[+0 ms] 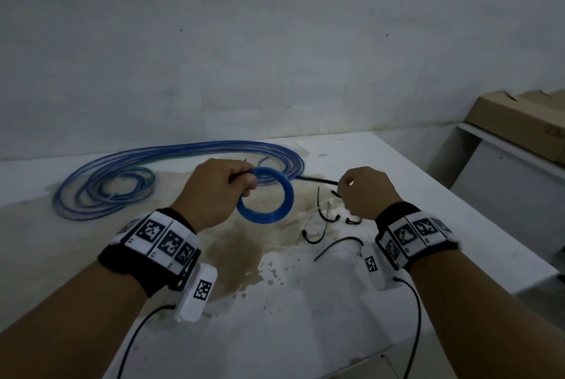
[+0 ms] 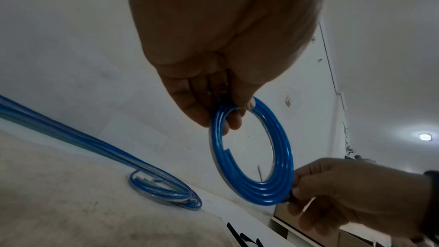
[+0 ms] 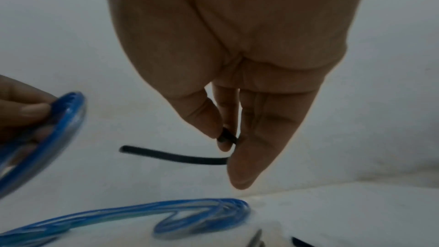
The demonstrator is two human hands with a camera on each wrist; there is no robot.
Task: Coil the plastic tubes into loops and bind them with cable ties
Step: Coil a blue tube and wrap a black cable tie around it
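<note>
The left hand [image 1: 214, 192] has its grip closed on a blue tube coil [image 1: 265, 195] above the tabletop [image 1: 305, 302], while the right hand [image 1: 365, 192] pinches a black cable tie [image 3: 175, 156].

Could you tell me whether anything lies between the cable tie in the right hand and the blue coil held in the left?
Nothing visible does. The right hand pinches a black cable tie whose free end points toward the blue coil, held up off the table by the left hand. Only open air shows between them.
</note>
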